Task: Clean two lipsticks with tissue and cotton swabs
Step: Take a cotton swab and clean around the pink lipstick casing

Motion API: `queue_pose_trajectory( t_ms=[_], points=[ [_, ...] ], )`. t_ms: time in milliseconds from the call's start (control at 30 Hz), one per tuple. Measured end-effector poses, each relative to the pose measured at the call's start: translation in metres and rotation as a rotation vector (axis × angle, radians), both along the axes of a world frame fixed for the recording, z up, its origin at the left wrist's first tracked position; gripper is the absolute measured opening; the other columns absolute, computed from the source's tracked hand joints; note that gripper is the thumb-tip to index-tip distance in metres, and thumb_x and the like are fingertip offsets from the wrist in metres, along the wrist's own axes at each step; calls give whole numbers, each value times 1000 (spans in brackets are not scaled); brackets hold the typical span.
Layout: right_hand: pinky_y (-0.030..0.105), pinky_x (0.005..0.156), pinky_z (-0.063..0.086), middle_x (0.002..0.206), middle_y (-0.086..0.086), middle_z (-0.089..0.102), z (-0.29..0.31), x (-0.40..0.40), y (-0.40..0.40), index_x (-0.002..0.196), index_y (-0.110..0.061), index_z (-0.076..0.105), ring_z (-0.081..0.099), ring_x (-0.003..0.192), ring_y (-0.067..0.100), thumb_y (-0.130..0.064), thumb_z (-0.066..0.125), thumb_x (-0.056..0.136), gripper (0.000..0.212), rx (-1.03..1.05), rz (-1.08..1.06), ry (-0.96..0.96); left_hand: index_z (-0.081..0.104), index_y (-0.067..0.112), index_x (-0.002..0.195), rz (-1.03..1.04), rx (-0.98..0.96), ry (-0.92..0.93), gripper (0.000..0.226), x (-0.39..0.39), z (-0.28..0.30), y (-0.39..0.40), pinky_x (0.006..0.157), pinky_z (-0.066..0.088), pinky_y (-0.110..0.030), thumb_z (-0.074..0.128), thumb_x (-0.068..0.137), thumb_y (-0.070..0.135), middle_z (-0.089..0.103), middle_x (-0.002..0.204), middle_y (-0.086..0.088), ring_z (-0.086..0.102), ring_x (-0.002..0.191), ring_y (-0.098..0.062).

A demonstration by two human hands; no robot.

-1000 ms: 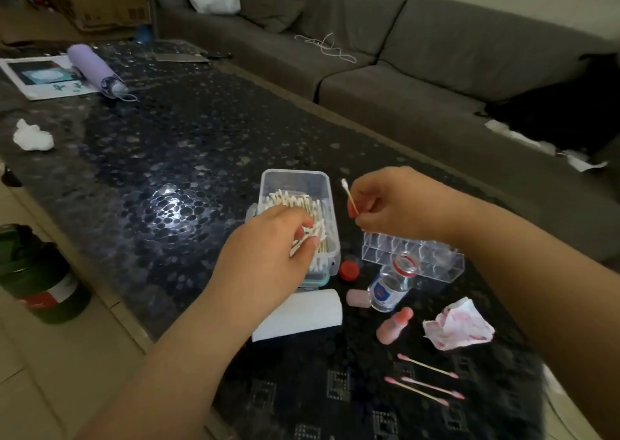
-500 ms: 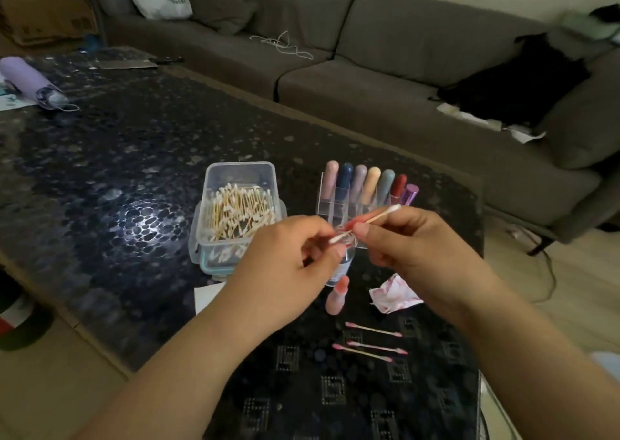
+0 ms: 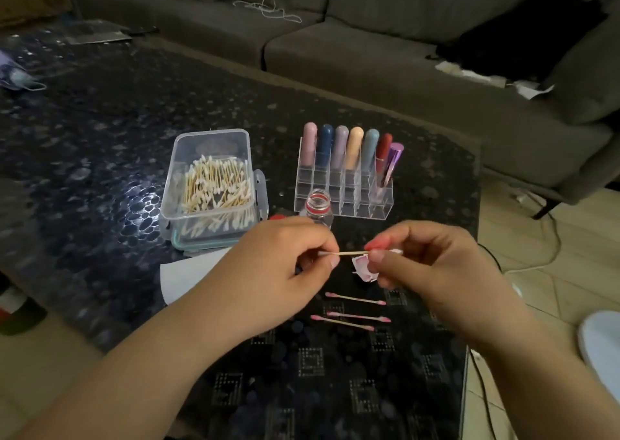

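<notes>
A fresh cotton swab lies level between my two hands, above the dark table. My left hand pinches its left end and my right hand pinches its right end. A crumpled, pink-stained tissue shows just below my right fingertips. Three used swabs with pink tips lie in a row on the table below the hands. Several capped lipsticks stand in a clear rack behind the hands. The pink lipstick seen earlier on the table is hidden.
A clear box of cotton swabs stands open at the left of the rack. A small open bottle and its red cap sit between them. A white sheet lies under my left wrist. A grey sofa runs behind the table.
My left hand left the swab box and joined my right hand on the swab. The swab has turned from slanted to level, and both hands have come lower and nearer.
</notes>
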State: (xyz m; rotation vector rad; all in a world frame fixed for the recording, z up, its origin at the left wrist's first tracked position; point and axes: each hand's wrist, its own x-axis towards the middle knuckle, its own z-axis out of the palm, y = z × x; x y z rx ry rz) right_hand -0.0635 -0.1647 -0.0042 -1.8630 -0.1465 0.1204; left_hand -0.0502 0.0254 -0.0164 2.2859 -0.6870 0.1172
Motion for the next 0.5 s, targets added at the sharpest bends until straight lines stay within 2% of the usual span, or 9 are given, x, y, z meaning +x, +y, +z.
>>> queue_pose_trajectory(
  t_ms=[67,133,200,267,367,433,500],
  points=[
    [17,57,54,69,-1,71,4,-1,0,77,-23,71,66,59,9,-17,70,77,6,-206,13,-40,68,23,75,4,25,-3,11,0,0,2,65,41,-14,62,83,18,63,75,9,56,75,-8],
    [12,55,50,71,-10,70,5,0,3,76,-30,69,64,59,2,-22,69,79,8,-357,-1,-110,67,24,79,48,-17,0,8,1,1,3,70,43,-16,64,80,16,62,77,12,56,79,-7],
    [7,53,45,72,-13,68,5,4,7,75,-32,66,61,60,-2,-22,66,82,12,-394,-71,-181,64,25,85,184,-112,3,15,6,2,5,72,42,-9,62,76,13,60,80,14,54,83,-1],
    [5,54,44,65,-9,65,5,12,7,77,-32,65,59,63,-4,-20,64,84,14,-392,-177,-248,61,25,89,344,-150,18,22,17,2,10,66,37,-1,56,78,6,56,80,16,51,77,9],
    [2,55,41,70,-15,63,6,28,8,83,-26,66,58,68,-5,-17,63,86,10,-440,-273,-336,59,25,106,403,-8,42,27,35,-5,12,63,35,-3,58,84,9,54,91,17,47,73,8],
    [-2,58,40,72,-18,62,4,36,10,85,-26,65,58,71,-6,-17,63,87,9,-483,-279,-348,55,26,116,362,80,88,36,43,-12,9,64,32,-8,64,82,18,54,104,13,46,79,2],
    [-3,62,40,74,-19,60,-1,41,13,88,-24,67,58,66,-4,-18,62,87,8,-520,-270,-337,54,26,118,329,107,138,43,48,-18,5,73,34,-12,69,78,23,58,112,8,49,89,-4]
  ],
)
